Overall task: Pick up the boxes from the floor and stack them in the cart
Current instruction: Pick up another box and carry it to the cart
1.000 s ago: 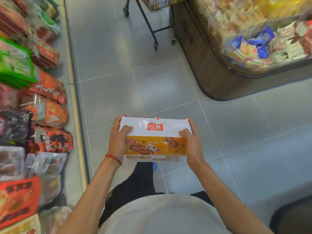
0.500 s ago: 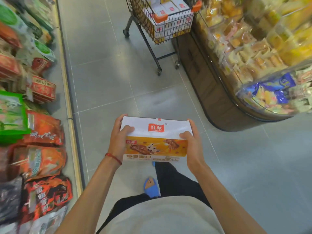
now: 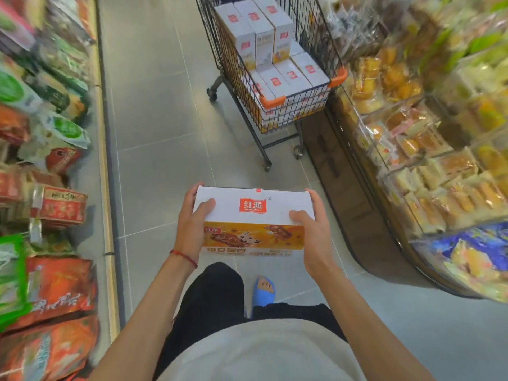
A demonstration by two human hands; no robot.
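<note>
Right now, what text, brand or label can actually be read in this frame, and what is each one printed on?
"红派": red logo on the white top of the held box, gripped by the left hand and right hand.
"红派": small red tag on that box's orange front.
Large characters along the box's lower front edge: too blurred to read.
Red logos on the boxes in the cart: too small.
Snack packs on the left shelf: blurred, unreadable.

— The white and orange rectangular cardboard box [image 3: 254, 218]?
— Smooth card, faint sheen.
— The black wire cart [image 3: 277, 78]?
— Coated metal, with glossy orange plastic corners [image 3: 272, 101].
— The grey tiled floor [image 3: 159, 133]?
— Matt, smooth.
</note>
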